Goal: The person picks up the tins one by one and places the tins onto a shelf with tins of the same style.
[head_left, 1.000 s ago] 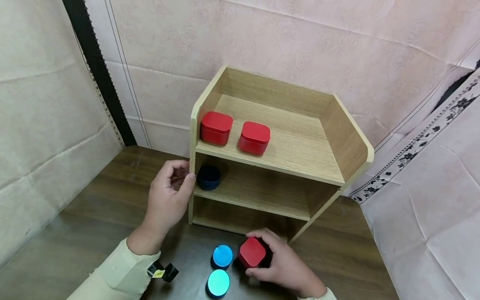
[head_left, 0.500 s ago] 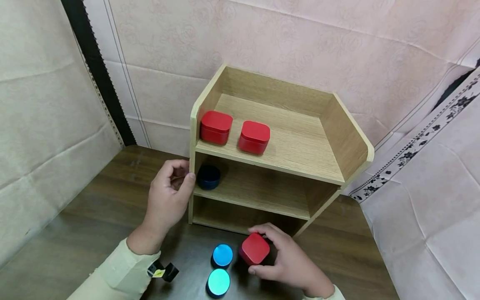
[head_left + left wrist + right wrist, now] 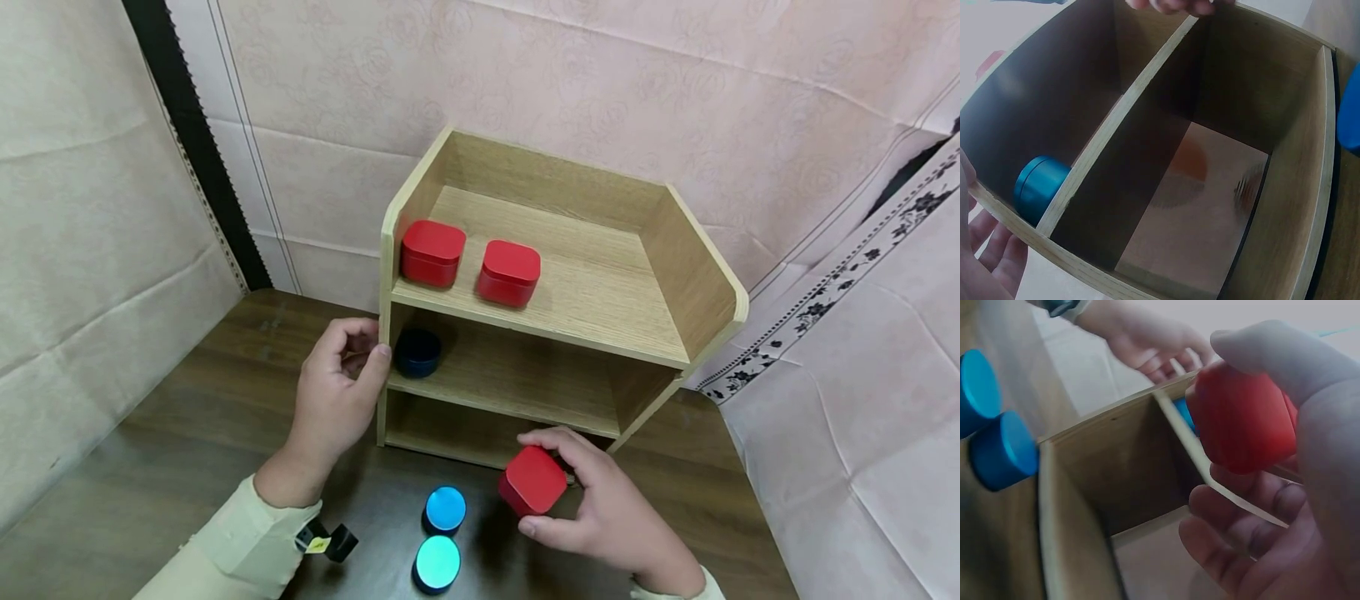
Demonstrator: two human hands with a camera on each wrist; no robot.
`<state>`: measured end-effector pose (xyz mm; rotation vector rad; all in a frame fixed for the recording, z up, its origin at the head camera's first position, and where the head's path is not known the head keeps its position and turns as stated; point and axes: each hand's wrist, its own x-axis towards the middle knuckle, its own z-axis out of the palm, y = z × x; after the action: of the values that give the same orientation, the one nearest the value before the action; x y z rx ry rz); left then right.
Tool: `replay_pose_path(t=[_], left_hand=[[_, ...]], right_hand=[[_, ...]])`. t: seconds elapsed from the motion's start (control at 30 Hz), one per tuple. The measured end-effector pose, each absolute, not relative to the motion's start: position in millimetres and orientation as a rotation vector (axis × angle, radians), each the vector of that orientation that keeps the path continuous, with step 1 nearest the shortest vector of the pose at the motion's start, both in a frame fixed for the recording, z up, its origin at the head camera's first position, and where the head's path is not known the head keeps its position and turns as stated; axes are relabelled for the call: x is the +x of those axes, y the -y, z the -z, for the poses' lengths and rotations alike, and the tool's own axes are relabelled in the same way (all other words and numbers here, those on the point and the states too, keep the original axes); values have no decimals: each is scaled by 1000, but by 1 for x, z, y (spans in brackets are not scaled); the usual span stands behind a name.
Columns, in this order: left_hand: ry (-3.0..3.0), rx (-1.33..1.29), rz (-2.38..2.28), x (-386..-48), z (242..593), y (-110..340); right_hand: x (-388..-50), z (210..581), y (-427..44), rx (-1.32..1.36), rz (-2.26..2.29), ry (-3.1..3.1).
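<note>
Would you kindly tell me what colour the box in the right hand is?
The box in the right hand is red; the head view shows it best.

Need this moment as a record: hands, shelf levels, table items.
left_hand: left hand at the left side of the shelf unit, thumb by its front edge
right_hand: right hand holding a red box off the table
top_level: two red containers, toward left
middle_level: dark blue container, left end
table_items: two blue-topped containers
</note>
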<state>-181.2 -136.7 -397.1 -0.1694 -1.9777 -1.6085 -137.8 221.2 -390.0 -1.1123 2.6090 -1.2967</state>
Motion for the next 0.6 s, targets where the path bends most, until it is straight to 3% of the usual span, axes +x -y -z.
replay_pose_path(t=[0.6], left_hand=[[1971,-188,1613,-178,394,136]], right_hand=[[-127,318,-223,-1070,1322,-2781]])
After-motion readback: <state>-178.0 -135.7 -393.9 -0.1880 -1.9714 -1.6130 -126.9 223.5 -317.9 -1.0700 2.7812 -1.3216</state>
